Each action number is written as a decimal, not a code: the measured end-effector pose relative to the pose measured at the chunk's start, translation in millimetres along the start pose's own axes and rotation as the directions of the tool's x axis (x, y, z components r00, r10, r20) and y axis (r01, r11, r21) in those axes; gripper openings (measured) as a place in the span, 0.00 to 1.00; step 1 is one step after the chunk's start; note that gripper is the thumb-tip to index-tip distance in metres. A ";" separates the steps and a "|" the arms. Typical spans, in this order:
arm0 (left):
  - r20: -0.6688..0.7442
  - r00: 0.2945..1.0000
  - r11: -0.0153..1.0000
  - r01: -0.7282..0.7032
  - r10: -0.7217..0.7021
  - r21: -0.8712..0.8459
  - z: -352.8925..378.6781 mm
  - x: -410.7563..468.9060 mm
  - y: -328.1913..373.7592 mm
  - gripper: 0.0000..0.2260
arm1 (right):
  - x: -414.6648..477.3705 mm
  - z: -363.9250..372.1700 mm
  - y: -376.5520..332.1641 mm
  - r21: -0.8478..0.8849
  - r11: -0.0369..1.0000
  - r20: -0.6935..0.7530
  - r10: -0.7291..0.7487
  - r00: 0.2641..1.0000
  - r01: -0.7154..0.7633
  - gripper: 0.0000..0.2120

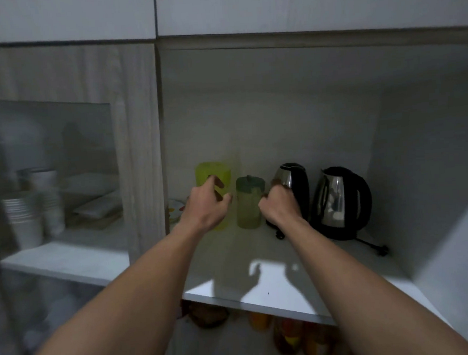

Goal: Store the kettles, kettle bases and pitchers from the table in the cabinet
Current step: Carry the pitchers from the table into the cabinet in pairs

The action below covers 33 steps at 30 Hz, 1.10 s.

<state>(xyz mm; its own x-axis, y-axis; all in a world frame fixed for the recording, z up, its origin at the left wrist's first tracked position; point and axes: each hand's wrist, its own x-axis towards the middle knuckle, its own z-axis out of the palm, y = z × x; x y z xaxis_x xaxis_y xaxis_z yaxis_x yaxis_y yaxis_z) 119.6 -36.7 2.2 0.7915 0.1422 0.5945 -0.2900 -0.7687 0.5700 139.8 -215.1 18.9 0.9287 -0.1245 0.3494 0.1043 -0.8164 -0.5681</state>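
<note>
- Head view: both bare arms reach into an open cabinet shelf (262, 286), where pitchers and kettles stand in a row.
- Left hand (205, 204) hovers with fingers spread loose at the yellow-green pitcher (213, 178), gripping nothing.
- Right hand (280, 204) is clenched around the near kettle (294, 181), just right of the small lidded pitcher (248, 204).
- A second kettle (342, 200) sits on its base further right of that pitcher, its cord trailing along the shelf.
</note>
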 end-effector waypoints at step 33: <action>-0.644 0.598 0.323 0.801 -0.477 0.504 -463.7 -437.1 -110.6 0.29 | -411.9 118.9 -343.8 0.423 0.498 0.253 -0.867 0.430 0.757 0.28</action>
<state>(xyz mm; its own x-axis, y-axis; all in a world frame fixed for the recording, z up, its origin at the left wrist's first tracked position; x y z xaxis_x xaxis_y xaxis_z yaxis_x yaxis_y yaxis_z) -443.8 275.3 -57.6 0.2649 0.8536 0.4486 0.8115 -0.4486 0.3745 -236.3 183.8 -18.3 0.3987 0.7967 0.4542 0.9052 -0.2625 -0.3341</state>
